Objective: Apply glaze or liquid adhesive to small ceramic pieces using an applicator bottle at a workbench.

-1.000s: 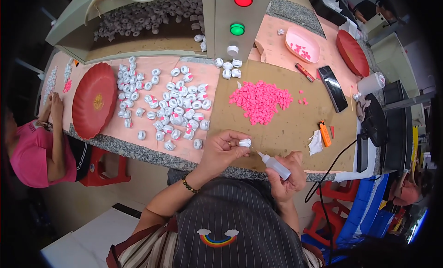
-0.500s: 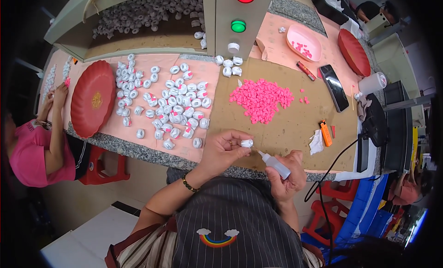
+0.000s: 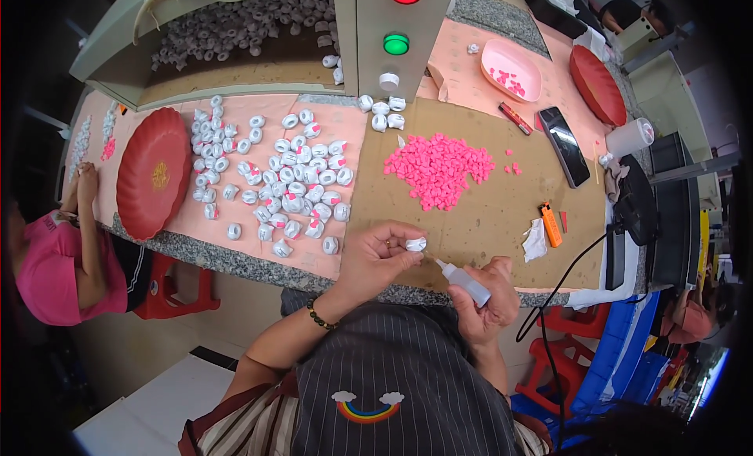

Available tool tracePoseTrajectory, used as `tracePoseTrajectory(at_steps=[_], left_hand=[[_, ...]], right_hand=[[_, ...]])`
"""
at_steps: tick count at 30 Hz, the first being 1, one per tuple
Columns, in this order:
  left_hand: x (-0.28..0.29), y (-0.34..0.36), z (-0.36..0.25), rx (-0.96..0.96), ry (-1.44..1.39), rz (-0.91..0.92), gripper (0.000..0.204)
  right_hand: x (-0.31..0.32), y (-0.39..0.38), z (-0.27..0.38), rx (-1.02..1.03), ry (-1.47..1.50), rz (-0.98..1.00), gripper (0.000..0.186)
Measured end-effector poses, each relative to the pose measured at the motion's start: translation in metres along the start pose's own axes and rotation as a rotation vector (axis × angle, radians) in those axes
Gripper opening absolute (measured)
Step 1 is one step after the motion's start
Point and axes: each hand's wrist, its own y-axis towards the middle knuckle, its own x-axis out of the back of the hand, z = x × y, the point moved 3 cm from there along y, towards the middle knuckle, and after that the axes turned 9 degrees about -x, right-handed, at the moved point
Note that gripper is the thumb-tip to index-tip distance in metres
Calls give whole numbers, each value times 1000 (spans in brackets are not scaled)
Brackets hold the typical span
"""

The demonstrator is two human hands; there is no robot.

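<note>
My left hand [image 3: 370, 258] pinches a small white rounded piece [image 3: 416, 243] between thumb and fingers, above the near edge of a brown cardboard sheet [image 3: 486, 256]. In my right hand [image 3: 494, 299] is a translucent squeeze bottle [image 3: 468, 286], tilted so that its thin nozzle points at the white piece. Whether the tip touches the piece I cannot tell. Beyond my hands lies a heap of small pink pieces [image 3: 439, 172]. Many white pieces [image 3: 302, 173], some with pink parts on them, spread over the pink sheet to the left.
A red scalloped tray [image 3: 154, 197] stands left, near a person in pink [image 3: 59, 268]. Behind is a grey cabinet [image 3: 349, 40] full of white pieces. To the right lie a phone [image 3: 563, 147], an orange lighter [image 3: 552, 224], crumpled tissue [image 3: 535, 240], a pink tray [image 3: 529, 60] and a black cable [image 3: 569, 261].
The view has shifted slightly. My hands keep nearly the same pose, with the bottle nozzle still by the white piece. The person at the left has drawn their hands back and lower.
</note>
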Motion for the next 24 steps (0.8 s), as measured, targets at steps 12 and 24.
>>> tracePoseTrajectory(at_steps=[12, 24], left_hand=[[2, -3, 3, -2, -32, -37, 26], [17, 7, -9, -37, 70, -64, 27]], right_hand=[[1, -9, -42, -631, 641, -258, 17], [-24, 81, -86, -153, -398, -64, 11]])
